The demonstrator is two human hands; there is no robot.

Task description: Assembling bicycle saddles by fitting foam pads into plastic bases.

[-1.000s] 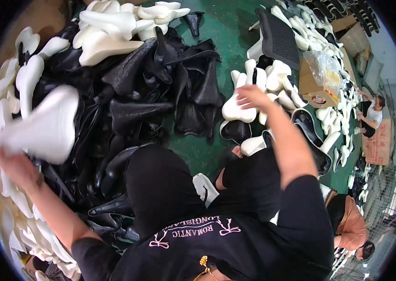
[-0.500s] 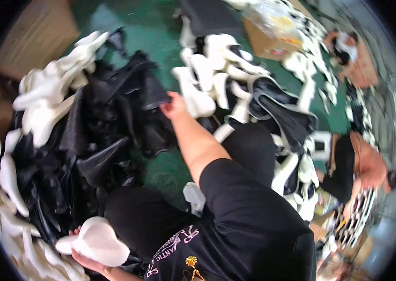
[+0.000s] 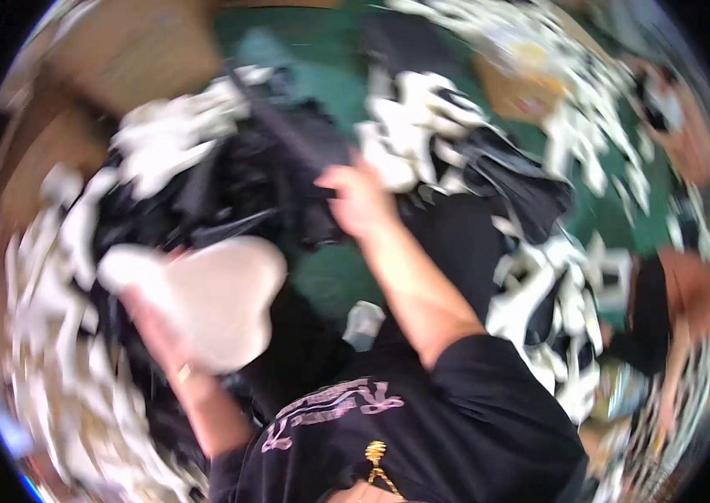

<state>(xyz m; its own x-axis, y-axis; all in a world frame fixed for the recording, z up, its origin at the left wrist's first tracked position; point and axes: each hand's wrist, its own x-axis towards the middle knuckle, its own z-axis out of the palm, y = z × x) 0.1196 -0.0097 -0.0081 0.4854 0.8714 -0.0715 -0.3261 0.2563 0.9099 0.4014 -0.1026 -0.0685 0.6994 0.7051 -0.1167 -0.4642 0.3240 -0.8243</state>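
1. the left hand (image 3: pixel 158 327) is clenched on a white saddle-shaped piece (image 3: pixel 212 298), gripped from below at its near edge. held that way, the broad face tilts up toward the camera, which looks like a hold for lifting it clear of the heap rather than for setting it down.
2. that white piece sits at the person's left, above the lap and over the mixed pile; it touches nothing but the hand, as far as the blur lets one tell.
3. its long axis runs roughly left to right across the picture. the narrow nose points to the person's left, toward the white pieces on that side, and the wide rounded end points right, toward the body.
4. the right hand (image 3: pixel 359 197) is stretched forward with the arm near straight, fingers (image 3: pixel 330 178) closed on the edge of a black piece (image 3: pixel 304 142) at the top of the dark heap. the grip seems a pinch on an edge, though motion blur hides the fingertips.
5. the black piece is long and narrow, its axis slanting from upper left down to the hand, lying across other black pieces (image 3: pixel 221 193).
6. the heap rests on a green floor (image 3: pixel 330 277), with white pieces (image 3: pixel 413 126) piled just beyond the right hand, so both colours are within reach of a seated person.
7. another person (image 3: pixel 682 302) sits well apart at the right edge.
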